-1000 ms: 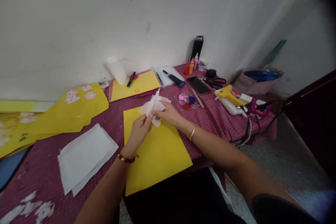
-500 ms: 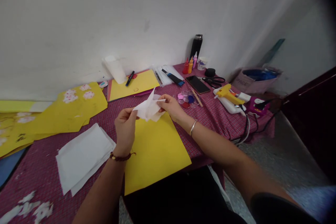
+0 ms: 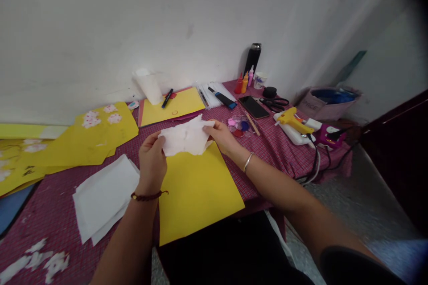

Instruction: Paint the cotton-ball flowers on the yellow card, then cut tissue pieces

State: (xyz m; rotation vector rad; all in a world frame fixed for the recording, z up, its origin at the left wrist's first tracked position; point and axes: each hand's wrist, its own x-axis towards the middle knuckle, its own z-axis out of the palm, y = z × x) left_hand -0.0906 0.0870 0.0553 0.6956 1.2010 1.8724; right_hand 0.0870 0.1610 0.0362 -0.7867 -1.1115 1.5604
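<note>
Pinching white paper (image 3: 183, 137) at nine o'clock with left hand (image 3: 153, 160), three o'clock with right hand (image 3: 224, 138); no longer bunched over yellow sheet (image 3: 199, 193), apparently nearly unfolded

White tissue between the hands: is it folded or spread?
Mostly spread: the tissue stretches from the left hand to the right hand, its broad face showing above the yellow sheet.

Between the forearms (image 3: 270, 185), nearer than the grip, I see room over the yellow sheet (image 3: 199, 198); the held paper (image 3: 183, 139) blocks its far end, and beyond the grip stand a white roll (image 3: 151, 88) and, farther right, a flask (image 3: 253, 58).
</note>
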